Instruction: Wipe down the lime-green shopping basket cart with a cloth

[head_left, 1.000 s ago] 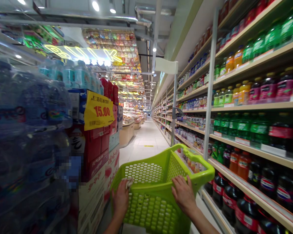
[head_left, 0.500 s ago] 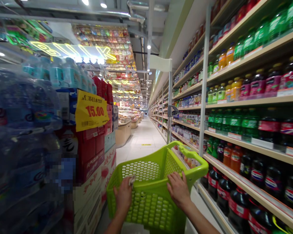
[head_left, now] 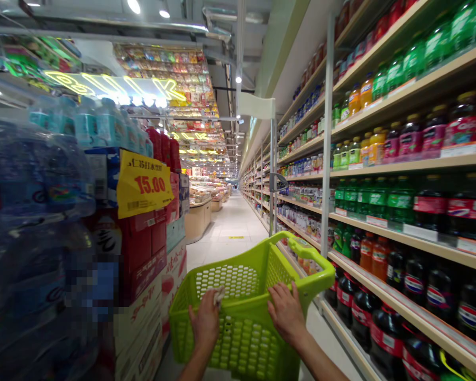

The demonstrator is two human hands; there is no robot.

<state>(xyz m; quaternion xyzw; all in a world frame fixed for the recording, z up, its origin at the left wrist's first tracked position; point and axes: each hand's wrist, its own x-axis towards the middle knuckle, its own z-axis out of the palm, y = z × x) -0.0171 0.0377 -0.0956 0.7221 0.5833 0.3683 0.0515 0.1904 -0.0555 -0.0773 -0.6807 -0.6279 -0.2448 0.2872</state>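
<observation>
Person's L hand [head_left: 205, 320] is bent over the near rim of the green cart [head_left: 244, 306], fingers curled in, w/ a crumpled whitish wad [head_left: 219, 297] at the fingertips; can't tell what it's made of. R hand [head_left: 287, 312] sits on same rim, further R, fingers draped over the edge, closed on it rather than spread; exact tightness can't be told. Hands are well apart, both bare.

Cart is low, front & centre, turned sideways btw the two rows of goods, its handle [head_left: 315, 256] off to the R by the shelves. Walls have rows of small holes.

R side: long shelving [head_left: 381, 230] w/ bottled drinks, incl. green bottles [head_left: 385, 198] mid-ht. and dark Pepsi bottles [head_left: 414, 283] lower down. Metal post [head_left: 272, 206] w/ pale panel [head_left: 257, 107] stands just past the cart, nr the shelves.

L side: shrink-wrapped water bottles [head_left: 39, 180], blurred, next to stacked red boxes [head_left: 145, 246]; yellow price sign [head_left: 145, 184] reading 15.00 hangs above these. Part of the stack is pixelated.

Bkgd: pale floor [head_left: 218, 248] runs off down the aisle, food counters [head_left: 198, 219] along its L edge, neon BULK sign [head_left: 115, 87] overhead.
</observation>
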